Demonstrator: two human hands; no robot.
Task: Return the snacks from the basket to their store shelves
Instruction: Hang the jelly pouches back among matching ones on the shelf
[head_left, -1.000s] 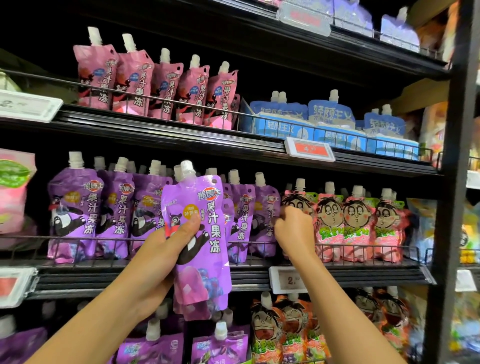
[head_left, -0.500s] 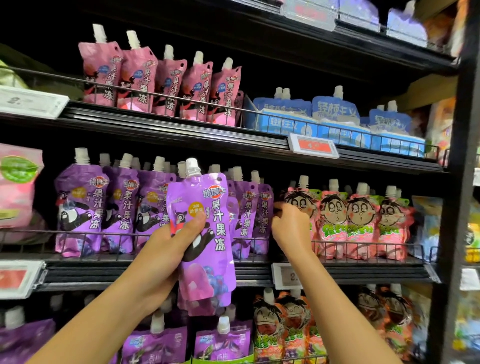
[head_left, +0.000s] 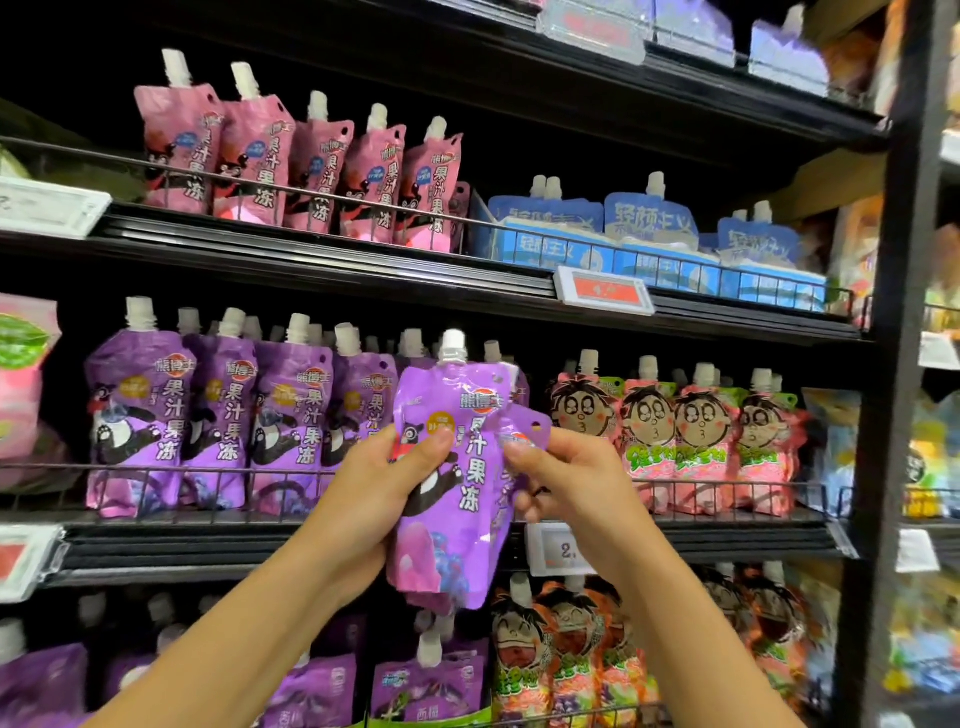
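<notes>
Head view, left to right: a row of purple spouted plastic jelly pouches (head_left: 218, 415) stands behind the wire rail of the black middle shelf (head_left: 208, 540) at centre left. Just right of it, the left hand (head_left: 384, 488) grips a matching purple spouted jelly pouch (head_left: 457, 499) upright at frame centre, thumb on its front. The right hand (head_left: 566, 478) pinches a second purple pouch (head_left: 522, 431) tucked behind the first, fingers curled on its upper corner. Pink cartoon-face pouches (head_left: 696, 436) fill centre right.
</notes>
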